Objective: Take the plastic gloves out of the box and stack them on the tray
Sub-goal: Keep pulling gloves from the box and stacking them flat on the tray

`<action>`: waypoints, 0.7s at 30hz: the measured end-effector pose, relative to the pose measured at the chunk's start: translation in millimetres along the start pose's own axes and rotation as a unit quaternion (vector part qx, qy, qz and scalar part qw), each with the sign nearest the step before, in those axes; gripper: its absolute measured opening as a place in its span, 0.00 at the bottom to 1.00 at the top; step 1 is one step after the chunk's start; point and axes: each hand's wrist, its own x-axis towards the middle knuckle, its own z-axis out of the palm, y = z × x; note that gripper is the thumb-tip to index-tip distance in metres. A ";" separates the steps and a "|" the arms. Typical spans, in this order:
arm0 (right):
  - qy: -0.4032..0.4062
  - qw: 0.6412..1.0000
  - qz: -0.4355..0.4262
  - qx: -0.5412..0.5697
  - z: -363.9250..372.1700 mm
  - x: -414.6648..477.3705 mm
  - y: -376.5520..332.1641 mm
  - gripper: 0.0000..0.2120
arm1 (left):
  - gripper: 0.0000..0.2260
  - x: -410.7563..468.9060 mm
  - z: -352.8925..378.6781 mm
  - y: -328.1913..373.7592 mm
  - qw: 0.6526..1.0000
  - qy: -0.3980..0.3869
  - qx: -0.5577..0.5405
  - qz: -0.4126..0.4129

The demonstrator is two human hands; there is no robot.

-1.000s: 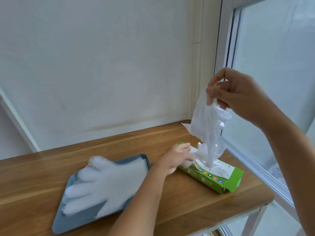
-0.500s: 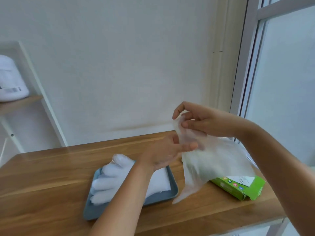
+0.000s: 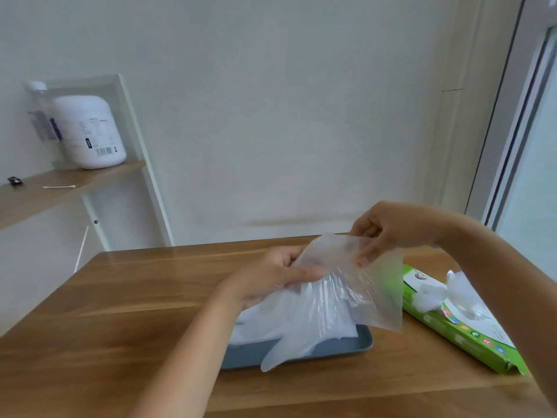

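Note:
A clear plastic glove (image 3: pixel 340 294) hangs spread out above the blue-grey tray (image 3: pixel 337 346). My left hand (image 3: pixel 271 279) grips its left edge and my right hand (image 3: pixel 388 229) pinches its upper right edge. Its fingers droop over the tray's front rim. A stack of white gloves (image 3: pixel 247 330) lies on the tray, mostly hidden behind the held glove and my left arm. The green glove box (image 3: pixel 464 330) lies on the table to the right, with more gloves (image 3: pixel 452 291) bunched out of its opening.
The wooden table (image 3: pixel 120 312) ends close behind the tray at a white wall. A side shelf (image 3: pixel 60 185) at the left holds a white jug (image 3: pixel 90 131). A window frame (image 3: pixel 512 116) stands at the right.
The glove came free of the box and moved left over the tray. My left hand left the box and took hold of the glove's edge. The view turned left.

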 end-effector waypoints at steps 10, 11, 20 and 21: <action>-0.110 0.990 -0.083 0.040 22.3 39.2 -19.5 0.05 | 0.27 -8.6 -21.5 -18.3 0.979 0.017 -0.202 -0.007; -0.114 0.989 -0.087 0.046 21.3 42.0 -19.3 0.05 | 0.26 -8.4 -24.7 -20.7 0.977 0.008 -0.212 -0.009; -0.112 0.992 -0.050 0.009 14.1 66.0 -11.0 0.02 | 0.13 1.5 -54.2 -22.6 0.981 -0.013 -0.192 -0.012; -0.088 0.995 -0.046 -0.002 13.9 70.8 -10.7 0.03 | 0.09 3.6 -57.2 -22.9 0.987 -0.008 -0.161 -0.023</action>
